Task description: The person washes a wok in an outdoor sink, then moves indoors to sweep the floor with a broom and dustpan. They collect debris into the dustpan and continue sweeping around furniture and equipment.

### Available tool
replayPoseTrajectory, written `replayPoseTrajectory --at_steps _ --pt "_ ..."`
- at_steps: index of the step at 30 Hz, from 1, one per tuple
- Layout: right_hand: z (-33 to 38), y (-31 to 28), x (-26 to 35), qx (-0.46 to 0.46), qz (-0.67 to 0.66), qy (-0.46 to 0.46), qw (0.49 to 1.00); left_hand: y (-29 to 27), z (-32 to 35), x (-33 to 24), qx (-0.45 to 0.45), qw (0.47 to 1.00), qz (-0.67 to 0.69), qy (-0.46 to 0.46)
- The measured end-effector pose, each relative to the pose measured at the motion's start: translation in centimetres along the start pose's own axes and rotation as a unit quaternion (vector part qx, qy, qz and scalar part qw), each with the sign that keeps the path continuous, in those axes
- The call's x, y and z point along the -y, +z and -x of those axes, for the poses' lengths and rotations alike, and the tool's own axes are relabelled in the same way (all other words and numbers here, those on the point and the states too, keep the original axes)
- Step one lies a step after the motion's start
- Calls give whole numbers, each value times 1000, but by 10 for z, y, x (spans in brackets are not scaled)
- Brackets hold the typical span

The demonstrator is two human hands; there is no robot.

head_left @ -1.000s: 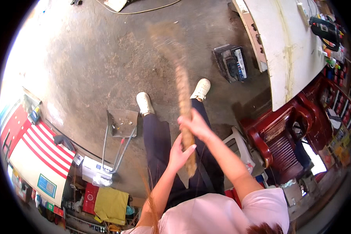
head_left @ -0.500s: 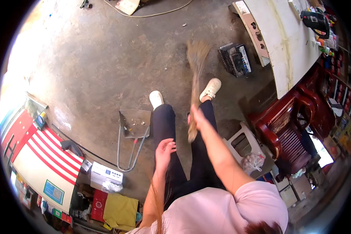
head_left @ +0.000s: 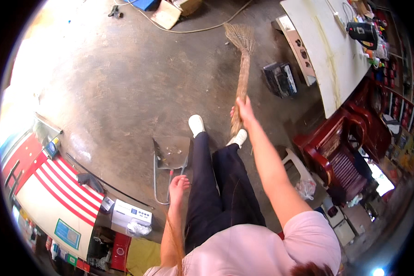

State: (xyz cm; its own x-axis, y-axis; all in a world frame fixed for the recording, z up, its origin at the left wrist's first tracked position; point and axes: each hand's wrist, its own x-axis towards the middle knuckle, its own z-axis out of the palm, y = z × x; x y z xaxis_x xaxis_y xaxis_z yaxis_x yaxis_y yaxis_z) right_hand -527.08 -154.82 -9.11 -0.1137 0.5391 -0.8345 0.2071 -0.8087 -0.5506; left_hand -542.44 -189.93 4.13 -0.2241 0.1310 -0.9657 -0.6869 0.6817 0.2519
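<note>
My right hand (head_left: 244,112) is wrapped round the handle of a straw broom (head_left: 244,69). The broom's fanned bristles point away from me, over the floor ahead of my right foot. My left hand (head_left: 178,187) hangs beside my left leg, fingers loosely curled and a little apart, holding nothing I can see. In the picture it overlaps the handle end of a dustpan (head_left: 172,158) on the floor to my left. Small bits of litter lie in the pan.
A black box (head_left: 279,80) stands on the floor near a pale table (head_left: 336,55) at the right. A dark red wooden chair (head_left: 340,152) and a light plastic stool (head_left: 299,168) are at my right. Ahead runs a cable (head_left: 198,31); at left is a white carton (head_left: 131,215).
The broom has swung farther out ahead and slightly right, my right arm reaching with it. My left hand has moved lower left. My right foot has come back, and the view has shifted.
</note>
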Motion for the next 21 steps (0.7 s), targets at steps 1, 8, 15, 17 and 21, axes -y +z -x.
replayPoseTrajectory --at_steps 1,8,15,17,21 --pt "-25 -5 13 -45 24 15 999 1 -5 -3 4 1000 1 3" --pt "71 -72 -90 -122 290 132 940 -3 0 -57 21 999 11 27" --pt "262 -105 -77 -150 129 242 950 13 -29 -145 14 998 -38 43" --pt "263 -87 -39 -175 38 269 946 28 -41 -191 17 997 -54 50" --pt "213 -69 30 -160 -93 233 955 86 -59 -295 33 988 -111 104"
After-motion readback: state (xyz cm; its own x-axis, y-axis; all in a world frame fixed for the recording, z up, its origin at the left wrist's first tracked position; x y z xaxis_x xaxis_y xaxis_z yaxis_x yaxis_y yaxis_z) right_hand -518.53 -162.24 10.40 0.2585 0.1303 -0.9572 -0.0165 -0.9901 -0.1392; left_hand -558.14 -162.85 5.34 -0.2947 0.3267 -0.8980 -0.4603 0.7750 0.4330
